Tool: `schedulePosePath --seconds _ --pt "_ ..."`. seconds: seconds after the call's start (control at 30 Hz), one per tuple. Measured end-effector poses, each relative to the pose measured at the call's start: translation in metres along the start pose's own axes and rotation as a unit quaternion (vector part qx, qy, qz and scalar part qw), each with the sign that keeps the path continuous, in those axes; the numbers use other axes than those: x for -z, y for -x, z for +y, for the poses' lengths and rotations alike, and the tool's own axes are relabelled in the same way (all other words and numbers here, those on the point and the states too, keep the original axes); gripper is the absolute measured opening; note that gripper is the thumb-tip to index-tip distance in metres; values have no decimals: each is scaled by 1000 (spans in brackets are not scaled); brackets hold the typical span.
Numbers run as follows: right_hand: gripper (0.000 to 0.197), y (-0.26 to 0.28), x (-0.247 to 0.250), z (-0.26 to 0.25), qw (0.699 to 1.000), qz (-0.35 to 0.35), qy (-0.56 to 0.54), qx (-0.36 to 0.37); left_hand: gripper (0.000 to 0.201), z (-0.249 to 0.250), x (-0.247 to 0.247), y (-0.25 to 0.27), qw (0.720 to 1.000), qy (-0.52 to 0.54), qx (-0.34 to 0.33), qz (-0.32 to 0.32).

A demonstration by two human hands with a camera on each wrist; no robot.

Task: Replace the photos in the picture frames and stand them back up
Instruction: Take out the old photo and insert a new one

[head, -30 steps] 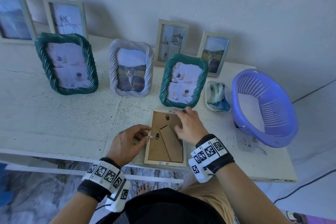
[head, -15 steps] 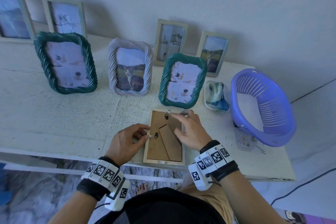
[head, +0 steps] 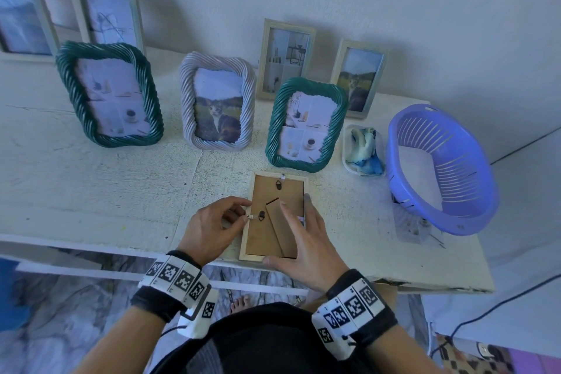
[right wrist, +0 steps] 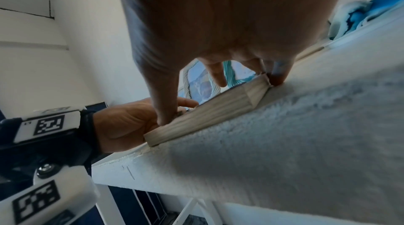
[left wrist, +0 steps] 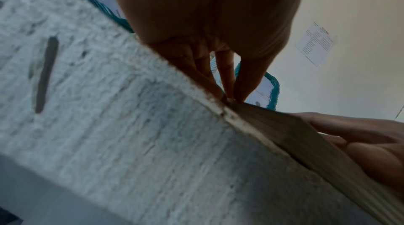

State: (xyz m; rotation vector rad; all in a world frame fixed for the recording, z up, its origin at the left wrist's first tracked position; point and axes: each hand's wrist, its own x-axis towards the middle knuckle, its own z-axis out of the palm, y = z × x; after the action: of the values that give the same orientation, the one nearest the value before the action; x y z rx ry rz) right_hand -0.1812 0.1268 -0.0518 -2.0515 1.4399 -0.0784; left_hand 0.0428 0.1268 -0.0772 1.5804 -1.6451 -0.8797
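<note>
The wooden frame (head: 274, 217) lies face down at the table's (head: 91, 191) near edge, where the right hand (head: 306, 240) has dropped from the top tab to span it, fingers spread. The left hand (head: 212, 225) still pinches the side tab (head: 251, 217). Beyond, the other frames stand; this backing looks nearly freed.

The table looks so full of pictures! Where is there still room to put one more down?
The widest bare stretch of the table lies left of the face-down wooden frame, in front of the big green frame and the white frame. A smaller patch lies between the wooden frame and the purple basket. The back row along the wall is crowded.
</note>
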Motion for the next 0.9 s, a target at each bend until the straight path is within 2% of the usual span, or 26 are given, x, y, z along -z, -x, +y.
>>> schedulePosePath --seconds 0.17,0.33,0.5,0.6,0.7,0.8,0.9 --pt "91 -2 -7 1 1000 29 -12 -2 24 2 -1 0 1000 -10 1 -1" --pt "84 -1 -7 0 999 49 -17 4 20 2 -3 1 1000 -24 -6 8" --pt "78 1 -3 -1 998 39 -53 -1 32 5 -4 1 999 -42 -10 17" --pt "63 1 5 0 990 47 -133 -10 29 13 -7 -1 999 10 35 -1" --pt "52 2 14 0 978 61 -201 -16 31 24 -4 -4 986 131 103 -2" --pt "51 3 24 -2 959 65 -274 -20 25 45 6 -11 959 234 158 32" --pt "58 7 35 -4 948 66 -311 -19 19 74 14 -16 937 309 157 44"
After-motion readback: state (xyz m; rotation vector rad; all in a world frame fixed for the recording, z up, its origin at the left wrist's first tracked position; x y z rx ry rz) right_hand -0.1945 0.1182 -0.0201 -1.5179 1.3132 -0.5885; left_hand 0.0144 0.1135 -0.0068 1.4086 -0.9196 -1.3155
